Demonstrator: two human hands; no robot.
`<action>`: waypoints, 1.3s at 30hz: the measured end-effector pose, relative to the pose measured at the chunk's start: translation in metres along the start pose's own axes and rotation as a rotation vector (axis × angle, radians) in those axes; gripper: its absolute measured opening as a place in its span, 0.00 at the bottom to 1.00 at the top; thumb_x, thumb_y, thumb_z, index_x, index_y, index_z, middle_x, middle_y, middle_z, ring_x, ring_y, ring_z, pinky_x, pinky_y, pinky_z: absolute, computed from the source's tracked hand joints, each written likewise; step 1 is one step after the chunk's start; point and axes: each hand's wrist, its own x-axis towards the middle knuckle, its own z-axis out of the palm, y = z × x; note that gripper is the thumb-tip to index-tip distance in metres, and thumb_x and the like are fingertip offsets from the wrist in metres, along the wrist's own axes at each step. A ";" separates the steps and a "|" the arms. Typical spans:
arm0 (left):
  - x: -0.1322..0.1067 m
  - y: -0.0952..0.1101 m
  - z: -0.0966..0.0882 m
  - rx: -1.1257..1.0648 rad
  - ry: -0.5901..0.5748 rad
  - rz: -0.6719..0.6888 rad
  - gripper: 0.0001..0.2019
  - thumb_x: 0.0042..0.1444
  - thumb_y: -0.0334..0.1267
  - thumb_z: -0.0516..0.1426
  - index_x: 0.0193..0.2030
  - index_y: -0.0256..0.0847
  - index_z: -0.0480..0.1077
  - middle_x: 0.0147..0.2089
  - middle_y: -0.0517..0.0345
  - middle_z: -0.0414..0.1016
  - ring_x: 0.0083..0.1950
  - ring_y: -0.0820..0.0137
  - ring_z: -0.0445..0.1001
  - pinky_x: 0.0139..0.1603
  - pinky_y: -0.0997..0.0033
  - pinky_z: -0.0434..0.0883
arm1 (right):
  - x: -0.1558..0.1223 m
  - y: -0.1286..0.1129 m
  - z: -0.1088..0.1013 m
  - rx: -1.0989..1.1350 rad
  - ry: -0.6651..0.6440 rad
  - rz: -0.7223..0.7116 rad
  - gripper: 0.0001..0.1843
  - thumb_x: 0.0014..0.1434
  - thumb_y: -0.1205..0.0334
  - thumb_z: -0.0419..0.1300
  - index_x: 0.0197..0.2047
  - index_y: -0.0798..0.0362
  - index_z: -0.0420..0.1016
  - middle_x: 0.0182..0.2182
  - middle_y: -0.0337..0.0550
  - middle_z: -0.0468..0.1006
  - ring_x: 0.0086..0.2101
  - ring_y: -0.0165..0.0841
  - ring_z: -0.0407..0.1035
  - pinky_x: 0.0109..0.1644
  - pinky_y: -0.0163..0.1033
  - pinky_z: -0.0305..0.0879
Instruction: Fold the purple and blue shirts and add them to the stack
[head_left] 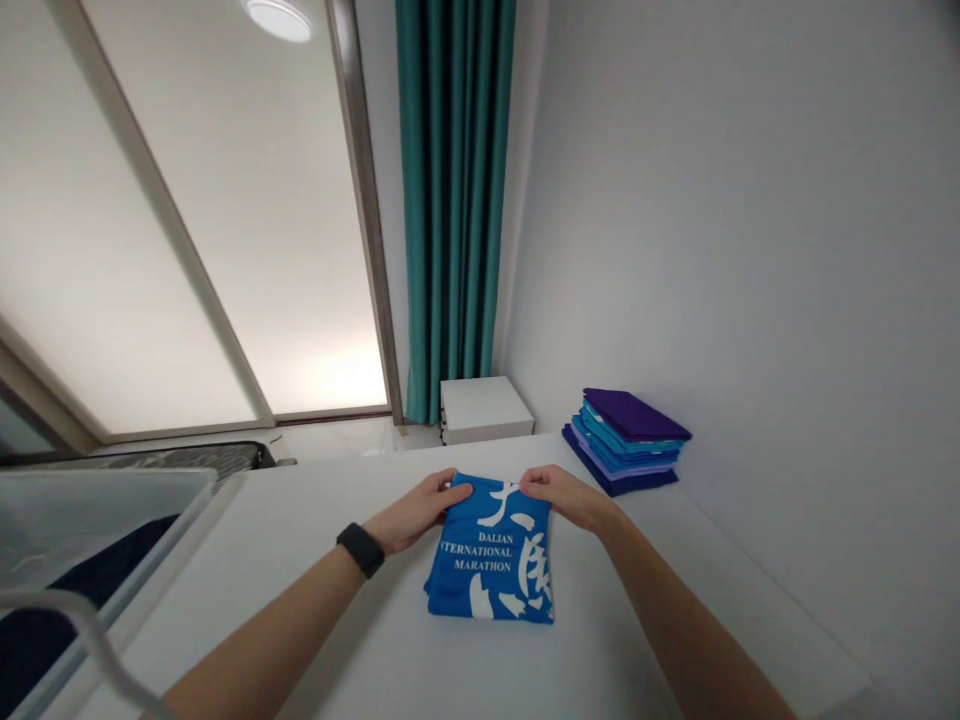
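Note:
A folded blue shirt (491, 560) with white print reading "Dalian International Marathon" lies on the white table (360, 640) in front of me. My left hand (420, 510), with a black watch on the wrist, pinches the shirt's far left corner. My right hand (562, 494) pinches the far right corner. Both hands have their fingers closed on the cloth's far edge.
A stack of folded purple, teal and blue clothes (626, 438) sits at the table's far right by the wall. A clear plastic bin (90, 530) holding dark cloth stands at the left. Beyond the table are a white cabinet (484, 408), a teal curtain (454, 200) and a big window.

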 end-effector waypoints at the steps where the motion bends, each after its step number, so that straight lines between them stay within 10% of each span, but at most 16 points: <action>1: 0.004 0.002 0.008 -0.023 -0.003 0.011 0.20 0.53 0.51 0.63 0.44 0.39 0.69 0.43 0.51 0.78 0.43 0.64 0.78 0.47 0.62 0.73 | -0.008 0.006 -0.004 0.097 0.042 -0.023 0.24 0.44 0.42 0.70 0.29 0.55 0.72 0.25 0.37 0.76 0.29 0.31 0.70 0.37 0.36 0.66; 8: 0.027 0.014 0.045 -0.060 -0.019 0.030 0.21 0.51 0.52 0.65 0.42 0.39 0.66 0.37 0.53 0.79 0.38 0.64 0.79 0.41 0.63 0.76 | -0.049 0.048 0.007 0.563 0.125 -0.121 0.27 0.49 0.46 0.69 0.48 0.51 0.72 0.44 0.47 0.80 0.47 0.42 0.73 0.54 0.48 0.65; 15: 0.040 0.046 0.070 0.214 -0.045 0.163 0.20 0.56 0.55 0.60 0.42 0.41 0.65 0.39 0.54 0.79 0.39 0.62 0.79 0.38 0.64 0.76 | -0.070 0.036 0.004 0.598 0.311 -0.175 0.27 0.46 0.49 0.71 0.48 0.49 0.74 0.45 0.46 0.80 0.48 0.46 0.73 0.55 0.54 0.66; 24: 0.098 0.065 0.111 0.278 0.073 0.437 0.19 0.59 0.57 0.55 0.40 0.42 0.63 0.33 0.60 0.73 0.33 0.68 0.74 0.30 0.72 0.71 | -0.089 -0.030 -0.104 0.144 0.573 -0.192 0.24 0.47 0.48 0.69 0.44 0.52 0.74 0.42 0.47 0.81 0.41 0.44 0.76 0.45 0.50 0.73; 31: 0.178 0.089 0.149 -0.083 0.109 0.280 0.19 0.57 0.55 0.58 0.42 0.42 0.63 0.33 0.58 0.73 0.29 0.71 0.73 0.23 0.76 0.69 | -0.064 -0.085 -0.193 -0.022 0.575 -0.045 0.18 0.53 0.55 0.65 0.44 0.57 0.74 0.36 0.50 0.83 0.34 0.40 0.77 0.39 0.43 0.75; 39: 0.272 0.095 0.146 -0.271 0.143 0.117 0.19 0.58 0.52 0.60 0.45 0.40 0.64 0.29 0.60 0.71 0.26 0.75 0.71 0.26 0.75 0.72 | 0.008 -0.096 -0.260 -0.287 0.605 0.191 0.17 0.52 0.53 0.67 0.37 0.59 0.76 0.30 0.50 0.83 0.30 0.38 0.77 0.34 0.39 0.74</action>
